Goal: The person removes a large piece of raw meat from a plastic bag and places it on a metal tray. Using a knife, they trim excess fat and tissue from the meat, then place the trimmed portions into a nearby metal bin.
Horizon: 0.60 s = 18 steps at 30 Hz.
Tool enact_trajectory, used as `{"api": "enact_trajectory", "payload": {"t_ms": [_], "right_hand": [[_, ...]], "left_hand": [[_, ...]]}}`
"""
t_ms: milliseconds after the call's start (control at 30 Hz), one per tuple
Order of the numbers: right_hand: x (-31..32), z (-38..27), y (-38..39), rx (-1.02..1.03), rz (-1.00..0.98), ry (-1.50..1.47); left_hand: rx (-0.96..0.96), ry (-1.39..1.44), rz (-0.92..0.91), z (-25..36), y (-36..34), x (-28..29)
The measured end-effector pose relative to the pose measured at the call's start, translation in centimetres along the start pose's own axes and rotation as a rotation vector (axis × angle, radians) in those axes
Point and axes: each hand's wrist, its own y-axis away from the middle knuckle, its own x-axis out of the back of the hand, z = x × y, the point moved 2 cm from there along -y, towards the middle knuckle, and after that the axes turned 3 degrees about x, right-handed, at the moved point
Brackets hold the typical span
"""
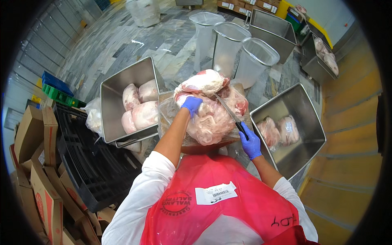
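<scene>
In front of me, large pieces of raw meat [202,83] lie on a work surface, partly wrapped in clear plastic film [210,125]. My left hand [192,105], in a blue glove, is closed on the left side of the meat; its fingertips are partly hidden. Gloved in blue as well, my right hand [250,143] is wrapped round the black handle of a knife [227,106]. The blade slants up and left over the plastic, with its tip close to the upper piece of meat.
Steel tubs with meat stand at left [107,112] and right [312,130]. Beyond are clear-lined bag holders [228,30], another steel tub [265,34] and a tub of meat [312,67]. A black pallet [92,159] and cardboard boxes [45,183] crowd the left side.
</scene>
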Motion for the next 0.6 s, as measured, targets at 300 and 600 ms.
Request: {"api": "enact_trajectory", "payload": {"t_ms": [300, 600], "right_hand": [[1.8, -4.5, -4.1, -0.183, -0.222, 0.057], [3.3, -5.0, -5.8, -0.105, -0.119, -0.143]], "left_hand": [[-0.42, -0.414, 0.403, -2.7, -0.4, -0.6], [-0.503, -0.251, 0.684, 1.0, 4.2, -1.4]]}}
